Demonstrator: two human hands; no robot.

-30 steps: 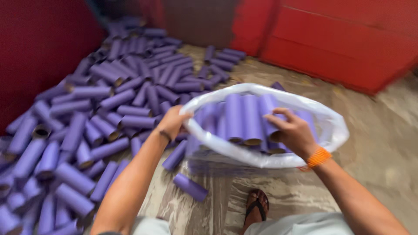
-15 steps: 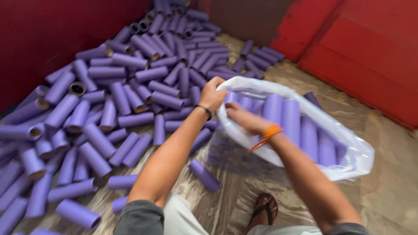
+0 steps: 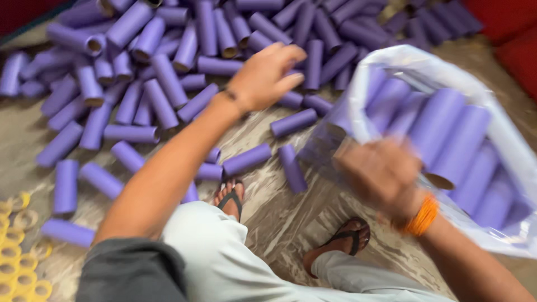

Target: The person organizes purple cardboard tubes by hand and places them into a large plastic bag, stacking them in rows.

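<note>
Floor strewn with purple tubes; left hand spread empty, right hand gripping tube-filled clear bag.

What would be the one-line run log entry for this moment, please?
left hand: open, above purple tubes on floor | right hand: blurred, at clear bag rim | bag: holds purple tubes

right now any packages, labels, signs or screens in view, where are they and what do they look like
Clear plastic bag: right side, held open by the right hand, filled with purple tubes.
No labels, signs or screens in view.
</note>
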